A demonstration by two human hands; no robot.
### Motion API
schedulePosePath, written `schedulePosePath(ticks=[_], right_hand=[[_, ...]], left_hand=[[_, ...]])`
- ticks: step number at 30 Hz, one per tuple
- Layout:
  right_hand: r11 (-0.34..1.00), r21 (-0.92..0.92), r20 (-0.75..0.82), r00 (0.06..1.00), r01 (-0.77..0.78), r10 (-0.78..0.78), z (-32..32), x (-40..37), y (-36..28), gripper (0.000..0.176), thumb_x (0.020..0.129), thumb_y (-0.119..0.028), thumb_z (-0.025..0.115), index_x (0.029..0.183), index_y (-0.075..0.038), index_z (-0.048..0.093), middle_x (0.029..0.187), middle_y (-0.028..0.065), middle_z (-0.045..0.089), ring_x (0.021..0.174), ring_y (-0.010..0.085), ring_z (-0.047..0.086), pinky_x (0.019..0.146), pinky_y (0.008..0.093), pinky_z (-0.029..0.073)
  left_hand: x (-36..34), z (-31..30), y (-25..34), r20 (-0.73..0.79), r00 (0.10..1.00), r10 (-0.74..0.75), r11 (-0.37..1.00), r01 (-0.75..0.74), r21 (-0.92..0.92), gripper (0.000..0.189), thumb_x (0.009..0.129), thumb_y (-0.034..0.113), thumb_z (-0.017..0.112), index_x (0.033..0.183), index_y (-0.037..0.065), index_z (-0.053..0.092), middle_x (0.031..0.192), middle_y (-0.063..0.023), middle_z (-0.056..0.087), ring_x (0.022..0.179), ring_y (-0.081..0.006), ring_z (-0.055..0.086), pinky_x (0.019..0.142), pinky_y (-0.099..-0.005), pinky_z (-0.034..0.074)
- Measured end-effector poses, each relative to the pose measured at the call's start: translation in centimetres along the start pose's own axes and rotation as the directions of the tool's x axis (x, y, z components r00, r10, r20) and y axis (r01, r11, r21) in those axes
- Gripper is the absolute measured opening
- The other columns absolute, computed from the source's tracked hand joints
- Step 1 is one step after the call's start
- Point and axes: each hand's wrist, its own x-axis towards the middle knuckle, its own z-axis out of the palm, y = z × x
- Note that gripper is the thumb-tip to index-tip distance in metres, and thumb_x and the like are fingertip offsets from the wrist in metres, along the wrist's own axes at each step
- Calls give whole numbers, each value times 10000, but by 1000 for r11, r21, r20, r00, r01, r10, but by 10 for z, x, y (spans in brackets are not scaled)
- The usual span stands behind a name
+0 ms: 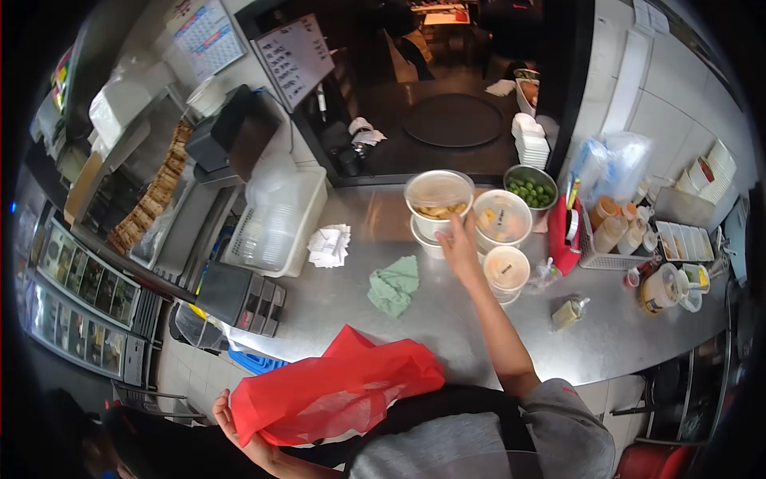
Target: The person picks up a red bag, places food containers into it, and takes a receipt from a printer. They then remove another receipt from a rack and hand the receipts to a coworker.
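Note:
My right hand (459, 246) is closed on the near right side of a lidded takeout container (438, 191), with yellowish food showing inside. This tub sits over another white container (425, 239) beneath it. Just right of my fingers are a wide lidded container (503, 217) and a smaller lidded tub (507, 269), both with dark writing on their lids. At lower left, my left hand (233, 421) grips the edge of a red fabric-like bag (335, 383). The bag spreads in front of my body. Some of the left fingers are hidden by it.
A green cloth (394, 286) and white paper slips (329, 245) lie on the steel counter (335, 311). A metal bowl of limes (531, 190) stands behind the tubs. Sauce bottles (613, 233) fill a basket at right. A white bin (307, 211) stands left. Another person is at lower left.

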Motion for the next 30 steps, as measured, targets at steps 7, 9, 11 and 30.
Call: schedulePosePath(ticks=[7, 9, 11, 30], right_hand=[[976, 187, 11, 994, -111, 110, -4, 18, -30, 258, 768, -38, 651, 987, 37, 536, 1205, 255, 424, 871, 326, 614, 617, 329, 547], [977, 209, 25, 999, -38, 33, 8, 19, -37, 231, 776, -47, 646, 958, 26, 527, 1188, 247, 429, 795, 307, 631, 621, 330, 552], [959, 282, 80, 996, 19, -43, 15, 21, -67, 215, 775, -54, 649, 933, 18, 522, 1164, 240, 437, 779, 301, 629, 622, 330, 554], [981, -194, 643, 752, -25, 146, 100, -24, -113, 212, 851, -191, 550, 998, -40, 538, 821, 247, 607, 858, 382, 601, 693, 470, 483]], left_hand=[[17, -16, -2, 87, 996, 22, 1000, -23, 11, 330, 828, 54, 588, 1135, 53, 467, 1159, -58, 490, 1064, -157, 489, 926, -299, 407], [22, -18, -4, 87, 996, 18, 1000, -19, 9, 317, 826, 53, 588, 1122, 52, 474, 1149, -56, 492, 1055, -157, 493, 923, -297, 409], [26, -20, -6, 94, 995, 25, 999, -29, 34, 305, 824, 53, 590, 1109, 51, 480, 1138, -54, 495, 1047, -159, 496, 920, -296, 411], [43, -45, -4, 14, 1000, 12, 996, -13, 83, 203, 830, 73, 568, 1016, 82, 484, 1043, -51, 511, 1004, -180, 516, 892, -323, 441]])
